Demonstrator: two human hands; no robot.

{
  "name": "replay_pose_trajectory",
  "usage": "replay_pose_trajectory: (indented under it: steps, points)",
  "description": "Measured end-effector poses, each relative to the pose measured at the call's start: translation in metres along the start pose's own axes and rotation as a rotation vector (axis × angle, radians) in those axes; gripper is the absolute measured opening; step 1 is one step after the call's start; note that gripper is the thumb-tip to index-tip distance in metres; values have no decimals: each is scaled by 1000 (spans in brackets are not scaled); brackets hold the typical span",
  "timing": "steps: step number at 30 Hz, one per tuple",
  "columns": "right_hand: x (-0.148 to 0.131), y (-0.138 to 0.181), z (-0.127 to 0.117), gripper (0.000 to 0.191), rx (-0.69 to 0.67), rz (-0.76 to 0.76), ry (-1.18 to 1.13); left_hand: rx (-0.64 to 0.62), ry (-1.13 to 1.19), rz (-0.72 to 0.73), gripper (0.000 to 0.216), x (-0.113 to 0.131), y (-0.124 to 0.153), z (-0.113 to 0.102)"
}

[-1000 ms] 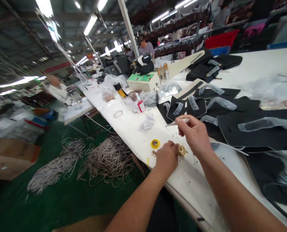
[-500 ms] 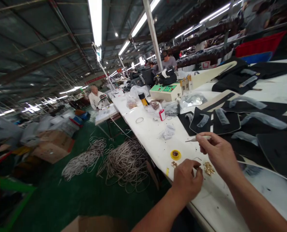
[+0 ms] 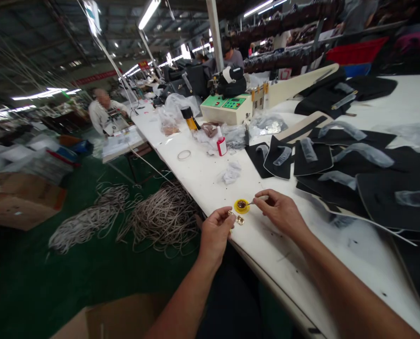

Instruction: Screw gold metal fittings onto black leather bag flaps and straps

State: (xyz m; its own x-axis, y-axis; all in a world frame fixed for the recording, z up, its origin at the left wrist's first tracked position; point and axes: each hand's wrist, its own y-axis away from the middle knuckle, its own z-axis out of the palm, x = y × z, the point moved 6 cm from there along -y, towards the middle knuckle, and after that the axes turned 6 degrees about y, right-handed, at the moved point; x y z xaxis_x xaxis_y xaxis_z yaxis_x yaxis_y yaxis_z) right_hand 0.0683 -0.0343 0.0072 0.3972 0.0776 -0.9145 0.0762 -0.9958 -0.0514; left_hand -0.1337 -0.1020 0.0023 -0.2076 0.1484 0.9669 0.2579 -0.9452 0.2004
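Note:
My right hand (image 3: 278,209) is closed around the pale handle of a slim screwdriver-like tool (image 3: 261,199). Its thin metal tip reaches into a small round yellow dish (image 3: 236,207) with small dark brown contents that I cannot make out singly. Just left of the dish, at the table's edge, my left hand (image 3: 215,230) pinches a small gold metal fitting (image 3: 230,214) between thumb and fingertips. More gold fittings (image 3: 240,220) lie on the white table right beside those fingertips.
Black panels (image 3: 312,160) with plastic-wrapped strips lie to the right. Behind the dish are crumpled plastic (image 3: 231,173), a red bottle (image 3: 221,142) and a green-topped machine (image 3: 227,108). Cord heaps (image 3: 164,219) cover the floor at left. A person (image 3: 107,113) sits at another table.
My right hand has brought the tool's tip down into the yellow dish. My left hand has moved to beside the dish, its gold fitting now showing. The view has shifted too.

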Motion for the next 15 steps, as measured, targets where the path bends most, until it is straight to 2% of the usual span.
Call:
replay_pose_trajectory:
  steps: [5,9,15]
  points:
    - [3,1,5,35,16,4,46,-20,-239,107,34,4,-26,-14]
    - [3,0,8,30,49,-39,129,-58,-398,205,27,10,-41,-14]
    - [3,1,14,24,19,-85,220,-146,-432,264,21,10,-33,-4]
